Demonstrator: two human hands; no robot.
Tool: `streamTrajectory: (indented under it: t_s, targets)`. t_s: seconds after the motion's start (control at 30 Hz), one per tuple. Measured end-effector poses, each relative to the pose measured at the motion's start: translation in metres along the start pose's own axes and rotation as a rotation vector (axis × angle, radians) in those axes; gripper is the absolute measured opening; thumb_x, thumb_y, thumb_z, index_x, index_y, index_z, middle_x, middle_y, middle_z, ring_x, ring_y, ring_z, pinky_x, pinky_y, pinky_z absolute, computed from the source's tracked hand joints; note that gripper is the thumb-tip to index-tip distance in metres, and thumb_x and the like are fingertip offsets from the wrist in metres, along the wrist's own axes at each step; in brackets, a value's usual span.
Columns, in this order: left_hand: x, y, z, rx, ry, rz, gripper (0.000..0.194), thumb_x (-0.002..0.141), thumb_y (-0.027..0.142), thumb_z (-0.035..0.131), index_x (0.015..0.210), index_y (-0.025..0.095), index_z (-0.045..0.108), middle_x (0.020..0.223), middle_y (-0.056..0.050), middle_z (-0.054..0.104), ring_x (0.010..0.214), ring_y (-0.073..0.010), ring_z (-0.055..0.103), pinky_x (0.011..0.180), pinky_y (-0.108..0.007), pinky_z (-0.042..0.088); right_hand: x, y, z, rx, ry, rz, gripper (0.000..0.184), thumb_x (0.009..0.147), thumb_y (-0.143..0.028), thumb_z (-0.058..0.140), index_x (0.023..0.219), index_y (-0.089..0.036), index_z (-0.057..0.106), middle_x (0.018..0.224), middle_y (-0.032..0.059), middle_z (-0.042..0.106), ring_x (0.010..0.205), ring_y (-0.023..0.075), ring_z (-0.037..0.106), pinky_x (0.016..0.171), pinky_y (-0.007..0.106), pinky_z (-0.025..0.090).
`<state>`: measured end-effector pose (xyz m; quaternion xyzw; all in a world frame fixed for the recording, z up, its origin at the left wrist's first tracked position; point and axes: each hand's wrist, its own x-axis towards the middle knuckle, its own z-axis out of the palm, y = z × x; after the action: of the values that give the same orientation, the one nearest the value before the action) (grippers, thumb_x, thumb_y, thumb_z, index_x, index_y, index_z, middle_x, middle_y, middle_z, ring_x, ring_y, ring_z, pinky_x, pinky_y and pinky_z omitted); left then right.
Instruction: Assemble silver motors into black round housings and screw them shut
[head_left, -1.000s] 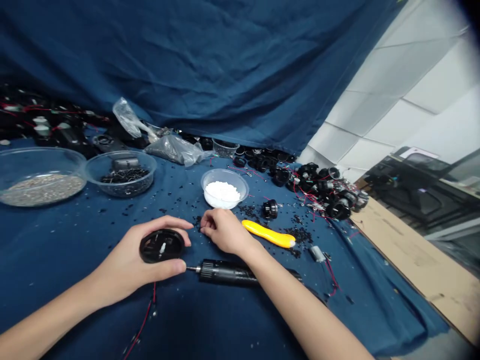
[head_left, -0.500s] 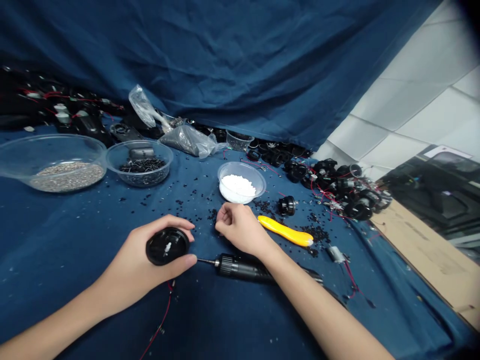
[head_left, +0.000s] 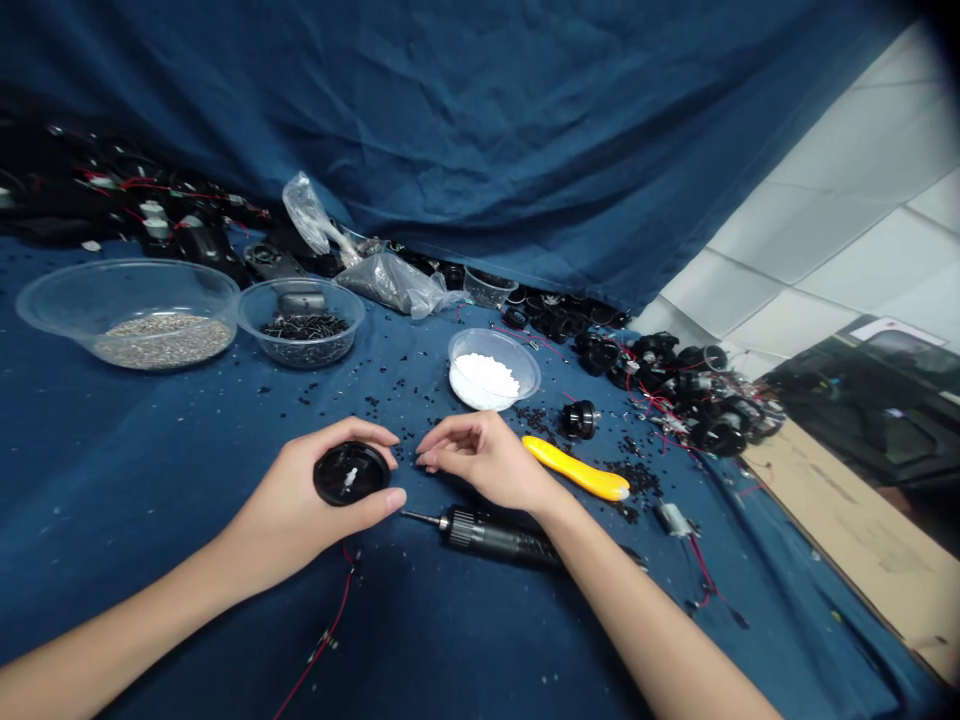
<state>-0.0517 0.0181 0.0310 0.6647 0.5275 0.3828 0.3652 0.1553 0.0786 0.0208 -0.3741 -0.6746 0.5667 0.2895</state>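
Observation:
My left hand (head_left: pixel 300 495) is wrapped around a round black plastic housing (head_left: pixel 337 490). The housing's open side faces up, with a small white part (head_left: pixel 351 478) at its centre and a red wire (head_left: pixel 339 610) trailing below. To its right, my right hand (head_left: pixel 484 458) hovers with thumb and fingertips pinched together; whatever they may hold is too small to make out. Below the right wrist lies a black electric screwdriver (head_left: pixel 499 535), its bit pointing at my left thumb. A yellow-handled tool (head_left: pixel 577 468) rests just right of the right hand.
Behind the hands stand a bowl of white pieces (head_left: pixel 495 345), a bowl of dark screws (head_left: pixel 349 345) and a bowl of silvery bits (head_left: pixel 34 305). Black parts with red wires (head_left: pixel 682 385) pile up at right. A small motor (head_left: pixel 673 520) and a black part (head_left: pixel 579 420) lie nearby.
My right hand has moved left and closer to the housing, away from beside the white-piece bowl. The left hand keeps its hold on the housing. The view has shifted slightly.

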Motion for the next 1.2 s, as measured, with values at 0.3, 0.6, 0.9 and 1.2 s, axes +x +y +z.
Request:
streamTrajectory:
  t_s: [0.3,0.6,0.9,1.2]
  targets:
    - [-0.001,-0.002,0.001,-0.027,-0.011,-0.025,0.036,0.071,0.042,0.072,0.099,0.024,0.061,0.089,0.0,0.07,0.083,-0.0205,0.066,0.074,-0.029,0.051,-0.001,-0.002,0.0,0.102,-0.075,0.017,0.009,0.078,-0.016,0.069,0.087,-0.013,0.07,0.076,0.0041,0.071,0.073,0.0123,0.066,0.075,0.025,0.052]
    - [0.007,-0.006,-0.008,0.011,0.075,-0.031,0.048,0.072,0.045,0.073,0.109,0.021,0.057,0.091,-0.003,0.071,0.089,-0.0235,0.066,0.087,-0.038,0.051,-0.006,-0.006,0.009,-0.051,-0.166,0.021,0.004,0.079,-0.016,0.067,0.08,-0.013,0.07,0.066,-0.0011,0.064,0.06,0.0091,0.056,0.061,0.02,0.045]
    - [0.006,-0.003,-0.009,0.023,0.065,-0.003,0.043,0.074,0.039,0.071,0.11,0.02,0.056,0.092,-0.003,0.071,0.088,-0.0221,0.067,0.085,-0.036,0.052,-0.01,-0.002,0.021,-0.194,-0.241,-0.019,0.009,0.081,-0.019,0.064,0.083,-0.015,0.071,0.072,0.0007,0.067,0.063,0.0116,0.057,0.062,0.021,0.045]
    - [0.006,-0.005,-0.008,0.027,0.038,-0.005,0.044,0.075,0.038,0.07,0.112,0.021,0.055,0.092,-0.002,0.07,0.09,-0.0216,0.066,0.087,-0.035,0.05,-0.014,-0.004,0.021,-0.196,-0.243,-0.033,0.025,0.077,-0.005,0.054,0.09,-0.015,0.073,0.079,0.0031,0.072,0.073,0.0139,0.066,0.07,0.022,0.051]
